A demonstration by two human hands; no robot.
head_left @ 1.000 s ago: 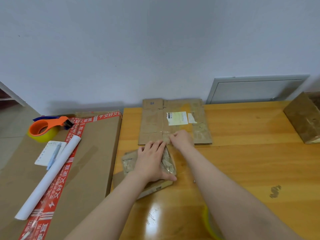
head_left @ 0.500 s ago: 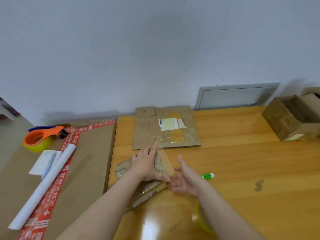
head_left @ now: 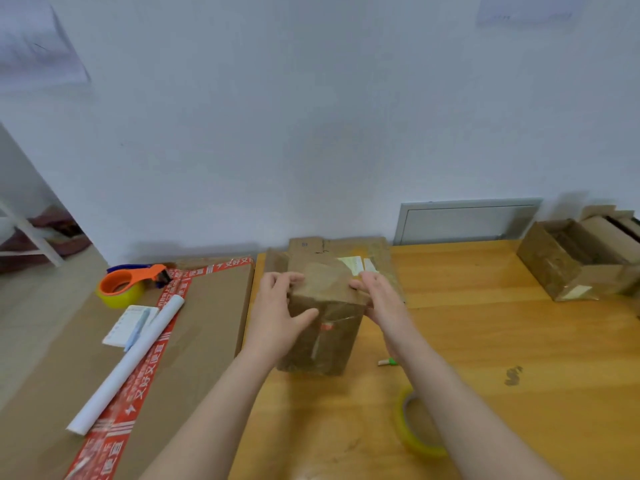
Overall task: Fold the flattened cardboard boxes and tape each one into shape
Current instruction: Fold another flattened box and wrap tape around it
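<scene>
Cardboard box (head_left: pixel 322 334) is held upright on the wooden table (head_left: pixel 519 341), just right of the table's left edge, and is grasped from both sides. Nearest of all, a yellow tape roll (head_left: pixel 412 438) is seen on the table, partly hidden by the right forearm. A small green-tipped marker (head_left: pixel 388 362) is seen lying just beside the box's lower right corner. The left hand (head_left: pixel 277 317) is wrapped round the box's left side, with the thumb laid across the front and the fingers curled over the top edge. The right hand (head_left: pixel 381 303) is pressed to the right side, its fingers hooked on the top flap. To the left, a large flat carton (head_left: pixel 207 323) edged with red printed tape is covered by a white paper roll (head_left: pixel 128 362), a notepad (head_left: pixel 119 329), a blue pen (head_left: pixel 136 329) and, farther back, an orange tape dispenser (head_left: pixel 128 282). Behind the held box, a flattened box (head_left: pixel 379 251) is laid against the wall. At the far right, folded boxes (head_left: pixel 571 261) are grouped near a grey panel (head_left: pixel 464 220).
</scene>
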